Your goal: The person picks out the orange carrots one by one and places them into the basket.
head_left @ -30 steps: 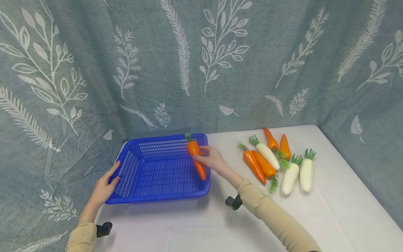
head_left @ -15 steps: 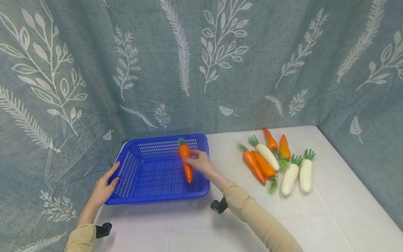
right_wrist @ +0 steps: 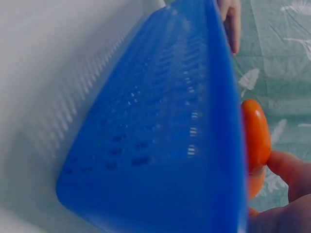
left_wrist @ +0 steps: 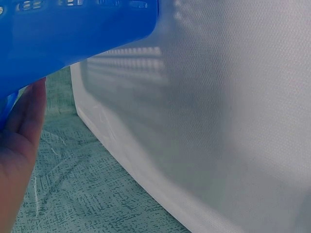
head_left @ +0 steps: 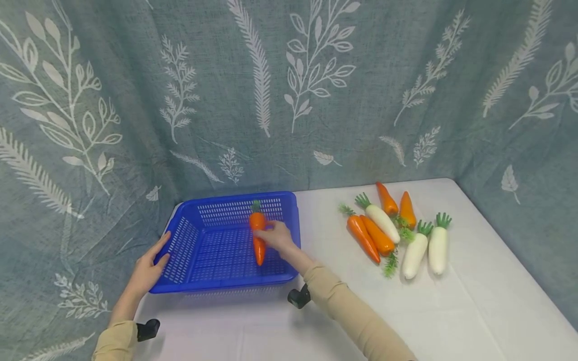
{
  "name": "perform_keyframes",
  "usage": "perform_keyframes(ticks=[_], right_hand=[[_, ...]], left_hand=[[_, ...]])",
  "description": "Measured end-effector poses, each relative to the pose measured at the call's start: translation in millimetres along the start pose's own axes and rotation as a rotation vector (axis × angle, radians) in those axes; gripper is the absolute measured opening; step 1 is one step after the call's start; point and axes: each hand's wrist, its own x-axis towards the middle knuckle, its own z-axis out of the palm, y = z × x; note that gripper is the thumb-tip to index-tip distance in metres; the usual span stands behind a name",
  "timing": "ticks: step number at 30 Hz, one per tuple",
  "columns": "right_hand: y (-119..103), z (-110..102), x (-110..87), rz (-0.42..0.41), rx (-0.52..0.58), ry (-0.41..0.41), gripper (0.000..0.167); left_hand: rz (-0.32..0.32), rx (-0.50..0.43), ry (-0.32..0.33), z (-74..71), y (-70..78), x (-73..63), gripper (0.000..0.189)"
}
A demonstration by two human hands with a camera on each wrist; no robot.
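Observation:
My right hand [head_left: 281, 237] pinches an orange carrot [head_left: 258, 220] with a short green top, over the right half of a blue plastic basket [head_left: 221, 287]. The carrot's tip points toward me; whether it touches the basket floor I cannot tell. In the right wrist view, thumb and fingers meet the carrot [right_wrist: 256, 133] beyond the blue rim, which hides part of it. At the basket's left side my left hand [head_left: 148, 265] holds the rim, thumb on top. From the left wrist, that hand [left_wrist: 22, 141] is seen against the basket [left_wrist: 73, 39], its fingertips partly hidden.
Right of the basket, several carrots [head_left: 364, 239] and white radishes [head_left: 415, 256] with green tops lie in a loose group on the white tablecloth [head_left: 343, 311]. A patterned green-grey curtain [head_left: 289, 150] hangs behind the table and at both sides.
My right hand has carried the carrot left and slightly toward me, from the basket's right rim to further inside. The carrot has turned more upright in view. The left hand stays put.

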Motion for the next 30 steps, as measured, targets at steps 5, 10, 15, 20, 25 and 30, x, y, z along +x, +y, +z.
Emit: perform_keyframes(ticks=[5,10,15,20,25,30], right_hand=[[4,8,-3.1,0.005,-0.034,-0.014,0.054],[4,12,-3.7,0.026,-0.093,0.008,0.053],[7,13,-3.6,0.066,-0.178,0.007,0.053],[12,14,-3.9,0.127,-0.165,-0.015,0.050],[15,15,-3.5,0.145,-0.150,0.006,0.049],[18,19,-2.4,0.145,-0.135,0.022,0.049]], left_hand=[[-0.016,0.010,-0.007,0.2,1.0,-0.7,0.053],[-0.013,0.012,-0.006,0.7,0.5,0.5,0.053],[-0.005,0.016,-0.002,0.7,-0.5,0.9,0.053],[0.002,0.014,0.001,0.4,-0.6,1.3,0.052],[-0.003,0.016,-0.002,-0.1,0.2,1.0,0.052],[-0.016,0.021,-0.005,0.2,0.6,0.1,0.052]])
